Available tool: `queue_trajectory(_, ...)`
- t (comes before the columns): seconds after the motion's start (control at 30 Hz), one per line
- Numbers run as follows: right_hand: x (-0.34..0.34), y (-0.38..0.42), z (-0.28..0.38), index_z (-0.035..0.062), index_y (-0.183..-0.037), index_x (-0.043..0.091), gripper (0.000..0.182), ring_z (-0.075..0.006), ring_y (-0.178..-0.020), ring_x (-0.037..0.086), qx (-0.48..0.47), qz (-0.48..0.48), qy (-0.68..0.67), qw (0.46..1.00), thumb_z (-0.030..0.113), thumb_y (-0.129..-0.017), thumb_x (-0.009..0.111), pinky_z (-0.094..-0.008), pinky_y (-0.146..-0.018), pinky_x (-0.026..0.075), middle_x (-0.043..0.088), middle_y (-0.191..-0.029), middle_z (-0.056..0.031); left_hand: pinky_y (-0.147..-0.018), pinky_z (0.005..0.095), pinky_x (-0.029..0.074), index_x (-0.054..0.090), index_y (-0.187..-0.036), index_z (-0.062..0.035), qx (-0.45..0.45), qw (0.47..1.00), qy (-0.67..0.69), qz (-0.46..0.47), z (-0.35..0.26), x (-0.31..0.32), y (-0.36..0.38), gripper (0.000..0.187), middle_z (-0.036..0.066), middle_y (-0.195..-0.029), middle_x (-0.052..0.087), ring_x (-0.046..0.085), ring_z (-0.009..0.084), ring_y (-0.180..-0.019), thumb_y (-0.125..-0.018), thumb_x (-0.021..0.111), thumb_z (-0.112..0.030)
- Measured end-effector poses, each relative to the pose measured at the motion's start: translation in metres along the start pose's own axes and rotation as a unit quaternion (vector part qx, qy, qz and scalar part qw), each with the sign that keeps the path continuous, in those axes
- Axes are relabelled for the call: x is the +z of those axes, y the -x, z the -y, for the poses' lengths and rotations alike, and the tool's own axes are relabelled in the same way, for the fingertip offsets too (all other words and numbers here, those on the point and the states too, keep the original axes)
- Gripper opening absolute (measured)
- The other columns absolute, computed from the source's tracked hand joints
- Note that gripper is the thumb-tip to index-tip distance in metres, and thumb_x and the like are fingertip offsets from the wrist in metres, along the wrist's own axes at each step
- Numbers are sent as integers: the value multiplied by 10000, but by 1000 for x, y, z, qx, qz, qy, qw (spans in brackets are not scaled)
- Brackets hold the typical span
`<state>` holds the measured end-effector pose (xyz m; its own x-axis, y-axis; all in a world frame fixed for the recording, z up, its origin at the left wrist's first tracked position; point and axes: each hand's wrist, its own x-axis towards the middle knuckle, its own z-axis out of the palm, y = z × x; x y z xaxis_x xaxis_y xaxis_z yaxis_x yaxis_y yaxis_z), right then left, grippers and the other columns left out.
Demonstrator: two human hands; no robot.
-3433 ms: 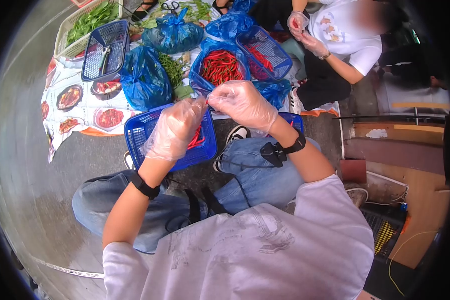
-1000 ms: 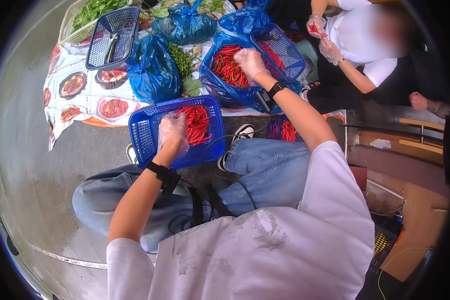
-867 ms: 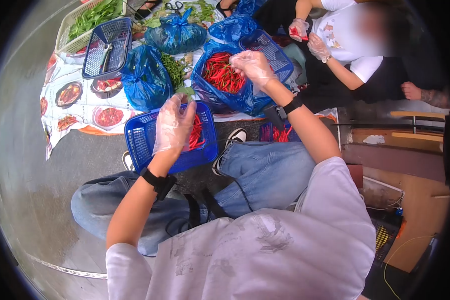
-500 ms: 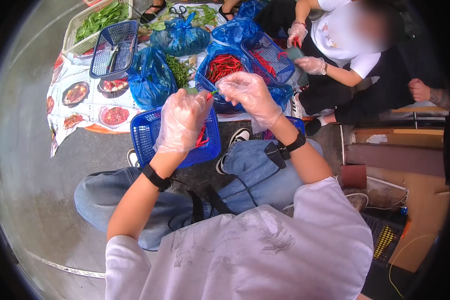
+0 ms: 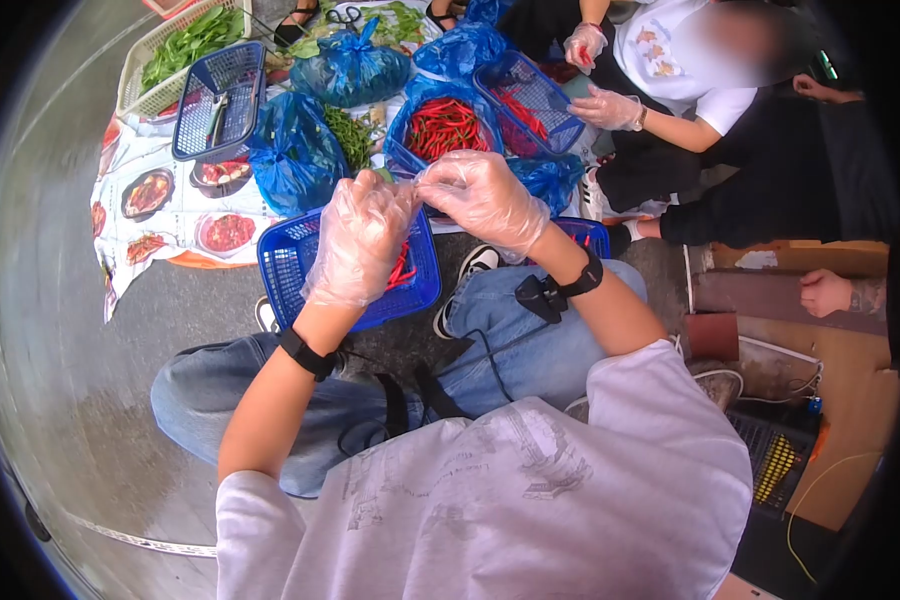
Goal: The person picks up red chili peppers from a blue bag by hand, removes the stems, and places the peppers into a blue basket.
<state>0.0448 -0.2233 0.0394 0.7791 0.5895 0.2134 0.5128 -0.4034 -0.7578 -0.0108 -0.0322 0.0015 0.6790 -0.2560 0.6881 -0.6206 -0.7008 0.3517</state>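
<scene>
My left hand, in a clear plastic glove, is closed above a blue basket. A red chili pepper was visible in its fingers a moment ago; the glove and fingers now mostly hide it. My right hand, gloved too, pinches with its fingertips against those of the left. What lies in that pinch cannot be made out. Several red chili peppers lie in the basket under my left hand. Just beyond my hands, a blue plastic bag stands open, full of red chili peppers.
Tied blue bags, green chili peppers, a basket with a knife and a crate of leafy greens sit on a printed sheet. At right, a co-worker's gloved hands are near another basket.
My fingertips have come together, and the chili with its green stem is now hidden. The view has shifted slightly. The co-worker's hands have moved up, and a bare hand at right appears lower.
</scene>
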Motion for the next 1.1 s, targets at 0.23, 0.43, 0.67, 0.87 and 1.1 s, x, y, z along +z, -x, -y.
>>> queue_trajectory(0.23,-8,6,3,-28,-933,730,154,-99,-671,652,185,63,-215,957,125,-916,721,-258,-584,532,700,-770,-75,-611,425,460,628,-906,-40,-4,998,52,18,0,6,2,142,103,-735,543,572,314,-744,-797,716,-18)
queue_trajectory(0.43,-7,7,-1,-38,-934,725,136,-79,-624,622,204,55,-312,926,97,-921,724,-214,-527,497,682,-751,-62,-618,417,465,615,-861,-59,-4,997,75,-6,-1,3,0,133,95,-711,512,561,305,-724,-806,727,-14)
queue_trajectory(0.67,-6,7,-8,-58,-955,711,145,-87,-618,622,211,64,-352,909,75,-904,734,-217,-520,496,688,-769,-83,-618,408,489,684,-978,-3,-5,996,90,-9,2,5,6,226,114,-824,639,605,307,-726,-769,761,34)
queue_trajectory(0.87,0,9,-30,-58,-1037,665,166,-106,-743,627,293,89,-501,810,86,-955,653,-227,-677,526,672,-873,-72,-678,369,505,720,-963,-10,-137,966,212,-52,-5,5,6,118,114,-785,632,629,275,-737,-852,742,-45)
queue_trajectory(1.1,18,-31,-72,-33,-1142,641,191,-125,-858,653,279,9,-596,753,86,-1000,592,-233,-762,533,672,-986,-68,-820,272,516,732,-1001,6,-579,690,426,-92,23,58,69,209,71,-967,730,670,154,-859,-850,812,-113)
